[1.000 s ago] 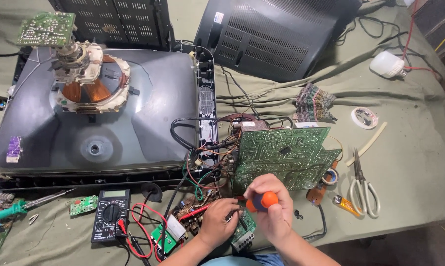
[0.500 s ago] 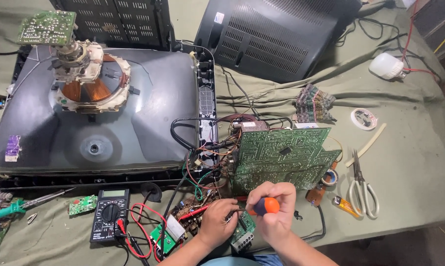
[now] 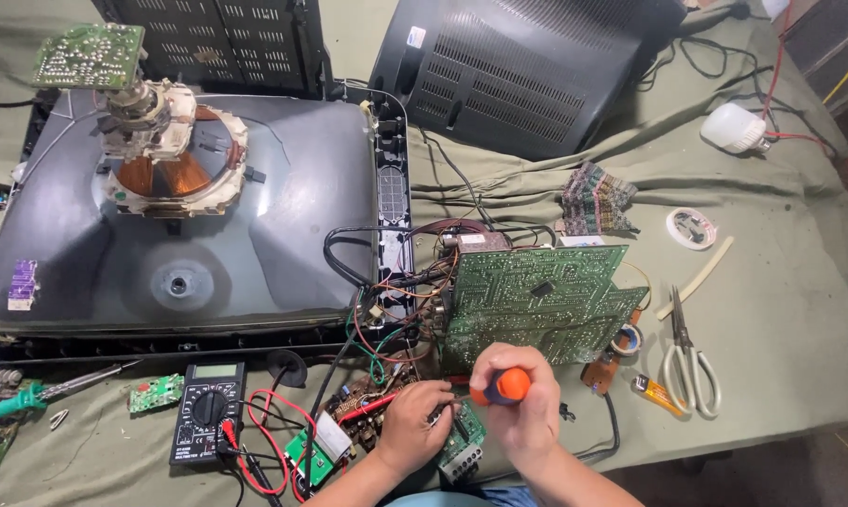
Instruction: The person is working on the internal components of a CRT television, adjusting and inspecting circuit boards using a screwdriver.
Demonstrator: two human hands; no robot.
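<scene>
Below the green circuit board, right hand's grip encloses the orange-handled screwdriver.

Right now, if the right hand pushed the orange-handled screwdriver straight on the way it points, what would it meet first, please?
The right hand aims the orange-handled screwdriver leftward and down; it would probably meet the small green circuit board by the left hand first, though depth is unclear.

The screwdriver tip hides behind the right hand (only its orange handle shows), forearms cut off below.

Glossy orange plastic screwdriver handle; matt olive cloth; glossy grey glass tube.
</scene>
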